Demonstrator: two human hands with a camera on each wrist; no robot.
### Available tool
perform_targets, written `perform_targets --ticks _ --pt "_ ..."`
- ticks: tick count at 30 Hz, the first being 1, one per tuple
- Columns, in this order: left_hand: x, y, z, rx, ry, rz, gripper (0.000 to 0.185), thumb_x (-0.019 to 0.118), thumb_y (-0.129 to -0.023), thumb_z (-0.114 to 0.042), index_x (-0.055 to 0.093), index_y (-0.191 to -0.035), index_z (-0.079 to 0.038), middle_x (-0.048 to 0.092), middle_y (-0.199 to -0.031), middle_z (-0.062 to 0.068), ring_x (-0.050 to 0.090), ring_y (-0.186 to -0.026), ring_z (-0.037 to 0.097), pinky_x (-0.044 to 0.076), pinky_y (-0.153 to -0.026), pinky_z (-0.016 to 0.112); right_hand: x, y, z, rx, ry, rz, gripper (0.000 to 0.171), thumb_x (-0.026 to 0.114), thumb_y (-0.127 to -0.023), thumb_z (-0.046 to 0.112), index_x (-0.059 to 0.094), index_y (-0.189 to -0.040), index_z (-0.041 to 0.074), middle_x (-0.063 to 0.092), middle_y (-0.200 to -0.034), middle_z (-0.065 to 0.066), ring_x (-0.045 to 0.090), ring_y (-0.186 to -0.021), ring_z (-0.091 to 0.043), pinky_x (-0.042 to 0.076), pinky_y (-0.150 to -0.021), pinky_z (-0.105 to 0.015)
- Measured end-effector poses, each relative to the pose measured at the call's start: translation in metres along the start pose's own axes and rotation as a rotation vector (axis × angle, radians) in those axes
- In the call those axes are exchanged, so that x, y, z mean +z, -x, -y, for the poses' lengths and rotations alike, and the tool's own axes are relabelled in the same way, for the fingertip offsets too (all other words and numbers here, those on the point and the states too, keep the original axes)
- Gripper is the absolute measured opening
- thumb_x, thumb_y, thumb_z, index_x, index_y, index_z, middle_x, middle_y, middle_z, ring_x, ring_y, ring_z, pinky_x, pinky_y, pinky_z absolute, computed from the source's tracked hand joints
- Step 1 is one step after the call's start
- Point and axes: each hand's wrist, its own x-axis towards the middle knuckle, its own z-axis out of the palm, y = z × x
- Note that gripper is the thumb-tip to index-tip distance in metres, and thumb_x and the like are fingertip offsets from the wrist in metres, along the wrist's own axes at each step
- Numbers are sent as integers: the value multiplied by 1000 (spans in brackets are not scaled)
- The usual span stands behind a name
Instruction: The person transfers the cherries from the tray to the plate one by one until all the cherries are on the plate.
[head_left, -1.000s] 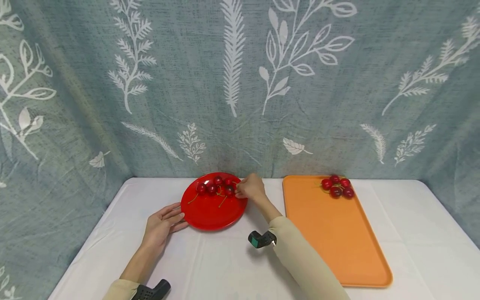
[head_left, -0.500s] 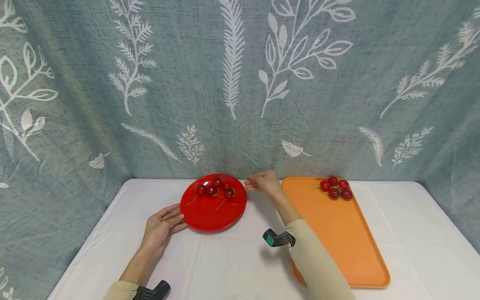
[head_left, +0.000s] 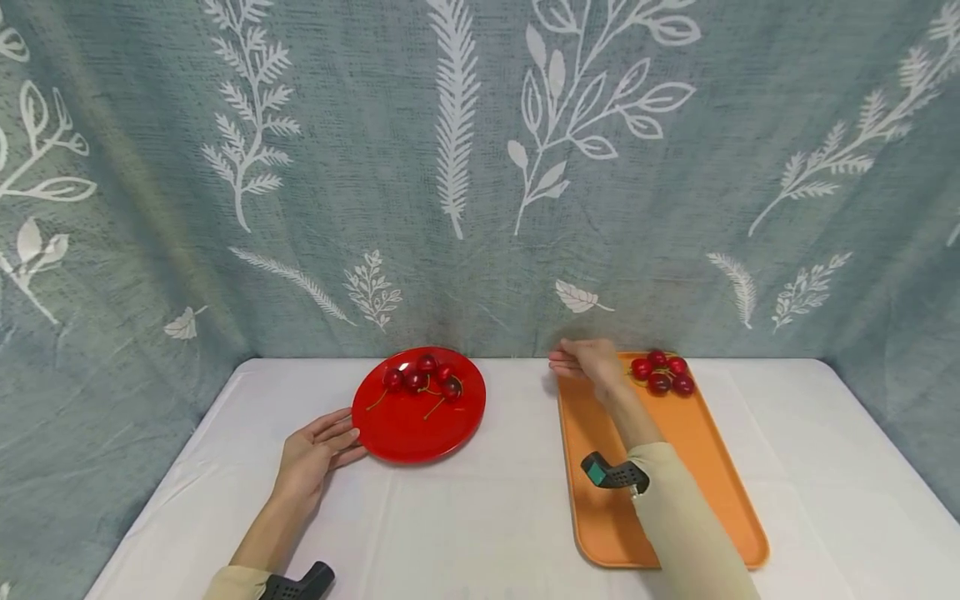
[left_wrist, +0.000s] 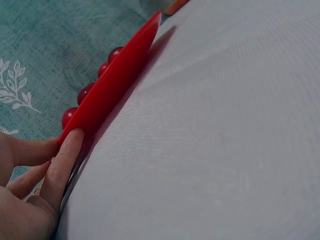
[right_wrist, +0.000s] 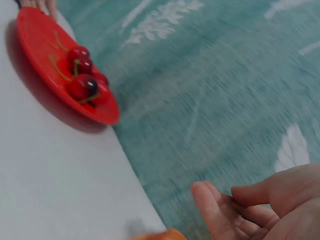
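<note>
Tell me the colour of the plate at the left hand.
The plate is red, seen best in the head view.

Teal leaf-print curtain (head_left: 360, 167), white tablecloth (head_left: 465, 525)

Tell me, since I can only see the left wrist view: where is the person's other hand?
Observer: The right hand overlaps the far left corner of an orange tray in the head view.
Visitor: Oh! Is it carrying anything?
Observer: Nothing shows between its fingers in the right wrist view.
Visitor: And what's on that tray?
Observer: Five cherries, bunched near its far right corner.
</note>
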Motion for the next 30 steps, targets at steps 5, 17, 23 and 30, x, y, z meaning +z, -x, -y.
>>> perform_targets --ticks 5,17,23,30 --pt "-2 1 1 2 -3 5 55 61 -96 -7 39 -146 1 60 -128 14 70 -87 8 59 -80 29 -20 8 -2 40 -32 35 46 42 -106 16 48 -124 -25 71 -86 -13 72 -72 -15 60 -75 -31" --pt "-4 2 2 28 -7 4 53 60 -96 -6 40 -145 2 60 -127 14 71 -86 8 59 -79 28 -61 17 -18 152 -28 89 74 22 -107 40 42 -128 -28 72 -90 -15 72 -78 -19 60 -80 -33" --pt "-4 2 3 53 -13 7 51 58 -97 -4 41 -144 3 60 -128 16 71 -86 9 59 -79 28 -67 13 -19 180 2 16 65 32 -107 35 42 -131 -25 71 -82 -11 72 -71 -18 61 -74 -33" --pt "-4 1 2 46 -11 5 51 59 -96 -5 42 -144 2 59 -129 17 71 -86 9 59 -79 28 -66 7 -20 218 -7 -36 41 45 -103 11 47 -128 -21 70 -75 -8 72 -65 -16 61 -69 -31"
